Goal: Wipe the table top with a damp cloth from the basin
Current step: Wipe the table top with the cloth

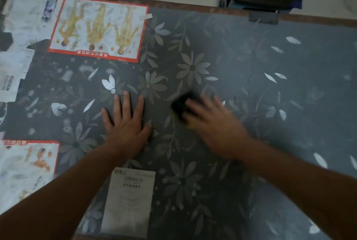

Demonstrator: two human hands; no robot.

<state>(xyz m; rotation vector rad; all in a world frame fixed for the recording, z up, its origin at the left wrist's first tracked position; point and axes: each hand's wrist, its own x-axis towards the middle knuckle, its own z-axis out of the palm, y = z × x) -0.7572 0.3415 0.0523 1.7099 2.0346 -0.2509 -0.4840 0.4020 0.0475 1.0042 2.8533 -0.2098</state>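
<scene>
The table top (251,85) is showing a smooth grey surface with a pale floral print. The left hand (125,127) is lying flat on it, fingers spread. The right hand (214,129) is lying over a dark, blurred cloth (178,106) mid-table; whether its fingers are curling cannot be told.

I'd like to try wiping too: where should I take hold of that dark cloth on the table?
It is blurred, but the cloth lies low on the table top, so probably come from above, with a flat palm pressed on its near part, as the right hand does.
</scene>
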